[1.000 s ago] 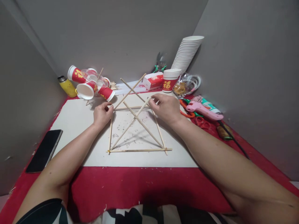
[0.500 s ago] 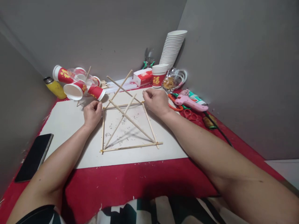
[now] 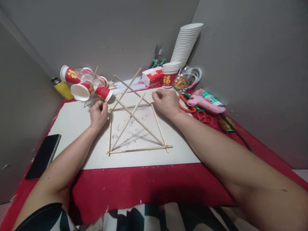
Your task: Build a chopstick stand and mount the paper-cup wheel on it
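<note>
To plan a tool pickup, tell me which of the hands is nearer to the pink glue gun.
Right. The right hand is a short way left of the pink glue gun; the left hand is farther off, across the stick frame.

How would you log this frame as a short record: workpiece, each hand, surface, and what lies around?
Workpiece: stick frame, four-sided base with two crossed pairs of sticks rising from it
Left hand: fingers curled, beside the frame's far left corner
Right hand: fingers curled, by the far right corner; contact unclear
Surface: white board on a red covering
Left side: dark-screened phone, yellow bottle
Right side: pink glue gun
Back: leaning paper-cup stack
</note>
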`<state>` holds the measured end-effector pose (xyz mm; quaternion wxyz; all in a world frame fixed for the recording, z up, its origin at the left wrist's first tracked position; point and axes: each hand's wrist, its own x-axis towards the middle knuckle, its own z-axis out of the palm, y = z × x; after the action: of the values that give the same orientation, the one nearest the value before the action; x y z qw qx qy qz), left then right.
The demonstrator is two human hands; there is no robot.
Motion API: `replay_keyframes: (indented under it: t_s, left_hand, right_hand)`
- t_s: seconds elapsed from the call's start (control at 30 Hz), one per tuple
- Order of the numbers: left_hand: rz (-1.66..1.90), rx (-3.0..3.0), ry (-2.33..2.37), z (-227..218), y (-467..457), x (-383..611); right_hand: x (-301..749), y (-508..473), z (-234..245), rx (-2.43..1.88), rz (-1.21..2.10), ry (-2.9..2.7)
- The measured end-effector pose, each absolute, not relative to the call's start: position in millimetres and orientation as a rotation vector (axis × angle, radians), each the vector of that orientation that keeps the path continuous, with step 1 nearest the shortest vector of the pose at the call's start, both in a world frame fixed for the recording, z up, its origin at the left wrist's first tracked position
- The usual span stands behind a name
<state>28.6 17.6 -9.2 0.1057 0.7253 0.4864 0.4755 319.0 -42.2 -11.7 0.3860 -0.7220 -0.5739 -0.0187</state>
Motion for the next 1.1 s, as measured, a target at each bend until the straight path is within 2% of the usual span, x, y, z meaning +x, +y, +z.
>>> replay_keyframes:
  t_s: [0.7,1.1]
  left_hand:
    - [1.284,2.120,1.470,-13.4,14.8,25.2]
    - [1.071,2.115,1.602,-13.7,12.5,25.0]
  right_hand:
    - [318.0,-39.3,-12.8,-1.834,0.047,-1.493]
    - [318.0,-39.3,-13.3,-1.822,0.009,-1.469]
